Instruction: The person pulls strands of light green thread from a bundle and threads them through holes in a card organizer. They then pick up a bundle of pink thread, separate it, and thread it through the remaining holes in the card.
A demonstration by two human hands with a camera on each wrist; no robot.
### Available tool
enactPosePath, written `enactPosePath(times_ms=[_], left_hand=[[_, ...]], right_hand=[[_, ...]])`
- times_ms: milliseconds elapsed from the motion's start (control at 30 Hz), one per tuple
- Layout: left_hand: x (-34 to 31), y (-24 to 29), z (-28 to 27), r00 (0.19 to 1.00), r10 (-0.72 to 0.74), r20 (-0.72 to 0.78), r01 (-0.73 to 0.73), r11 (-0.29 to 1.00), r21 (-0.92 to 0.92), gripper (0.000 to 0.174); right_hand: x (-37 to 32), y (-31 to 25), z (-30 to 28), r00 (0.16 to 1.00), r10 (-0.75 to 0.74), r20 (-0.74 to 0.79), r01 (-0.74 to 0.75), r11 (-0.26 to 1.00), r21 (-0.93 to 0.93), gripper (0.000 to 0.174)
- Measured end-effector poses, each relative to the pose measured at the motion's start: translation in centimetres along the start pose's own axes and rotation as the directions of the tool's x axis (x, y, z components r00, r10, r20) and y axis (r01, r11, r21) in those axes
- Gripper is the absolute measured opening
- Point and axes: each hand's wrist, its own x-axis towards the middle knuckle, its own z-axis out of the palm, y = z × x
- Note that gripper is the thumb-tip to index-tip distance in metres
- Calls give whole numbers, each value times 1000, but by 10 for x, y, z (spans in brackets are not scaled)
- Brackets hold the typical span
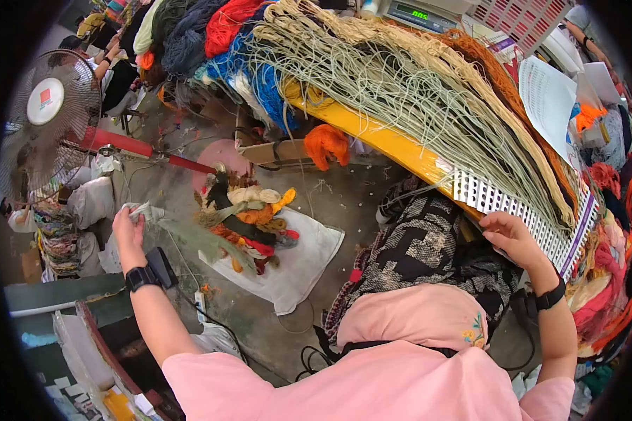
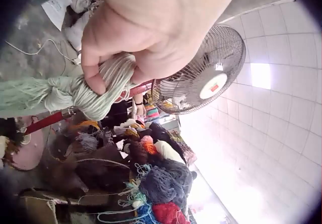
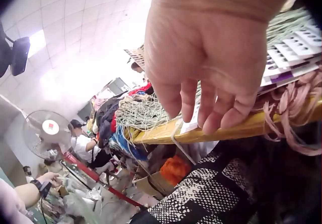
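Out to the left, the left hand (image 1: 128,233) (image 2: 141,38) grips a knotted bundle of pale green yarn (image 2: 103,88), its strands blurred and trailing toward the floor pile in the head view. The right hand (image 1: 509,242) (image 3: 209,73) is at the yellow table edge (image 3: 246,126), fingers loosely bent and holding nothing visible; whether they touch the edge I cannot tell. Beside it lie white cards with rows of holes (image 1: 495,203) and long pale green strands (image 1: 400,91) spread over the table.
A fan (image 1: 45,105) on a red pole (image 1: 130,144) stands at left. Coloured yarn bundles (image 1: 253,224) lie on a white sack (image 1: 309,256) on the floor. Orange yarn (image 1: 326,146) hangs below the table edge. A scale (image 1: 421,15) and a paper sheet (image 1: 546,98) are on the table.
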Motion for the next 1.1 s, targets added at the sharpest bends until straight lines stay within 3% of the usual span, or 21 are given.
enactPosePath(times_ms=[67,167,300,400,467,500,533,567,633,667,700,733,767,833,867,900,967,1000,1033,1067,1100], left_hand=[[25,-2,-2,1000,29,-12,-29,999,-23,16],[46,14,-2,970,221,-99,-229,970,-79,15],[37,40,5,795,457,-399,-518,853,-55,23],[43,15,-21,786,481,-388,-459,875,155,24],[35,-35,-28,878,421,-226,-368,898,240,22],[42,-68,-27,963,201,-178,-181,976,126,20],[105,-139,-65,994,82,67,-94,974,205,23],[81,-166,-41,990,-76,121,17,905,426,24],[4,-197,28,851,-122,511,-196,829,524,28],[-56,-199,100,872,-150,466,-236,705,668,30],[-128,-185,152,748,-241,618,12,936,351,32],[-156,-196,188,637,-253,728,-142,890,433,39],[-190,-216,224,569,-180,803,-177,926,333,47],[-265,-201,289,311,-12,950,-314,942,114,58],[-298,-180,315,201,47,978,-491,869,59,63],[-319,-182,335,184,138,973,-533,846,-19,61],[-354,-142,356,-12,-27,1000,-421,907,20,49],[-350,-146,365,-193,-173,966,-266,957,118,33],[-360,-120,366,-259,-352,899,-112,936,334,24],[-354,-111,364,-274,-456,847,-93,889,448,19],[-333,-110,364,-357,-498,790,27,840,541,18]], right_hand=[[-3,-3,0,1000,14,-13,-14,1000,14,18],[-7,2,-6,998,40,-42,-39,999,24,19],[-9,8,-8,1000,16,-18,-15,997,71,19],[-10,11,-6,1000,-29,-13,30,997,75,21],[-8,24,-11,997,-71,12,70,996,61,23],[-9,26,-13,997,-75,19,73,996,59,22],[-10,23,-14,997,-78,16,76,993,95,21],[-11,25,-15,991,-135,5,133,986,102,19],[-13,22,-19,987,-155,-36,158,977,144,19],[-16,20,-23,990,-125,-67,135,978,162,18],[-19,17,-26,991,-97,-93,113,977,182,17],[-21,15,-29,991,-71,-116,94,975,202,16],[-24,15,-31,987,-88,-135,118,965,235,15],[-30,22,-35,975,-122,-183,173,939,298,13],[-33,32,-39,967,-154,-201,214,922,323,12],[-39,35,-40,964,-153,-215,228,896,381,12],[-50,46,-43,942,-175,-285,275,891,361,12],[-58,51,-46,928,-198,-317,314,872,375,12],[-66,59,-50,907,-225,-356,361,851,381,13],[-73,71,-53,888,-214,-407,373,854,364,13],[-80,84,-57,873,-202,-443,377,857,352,13]])
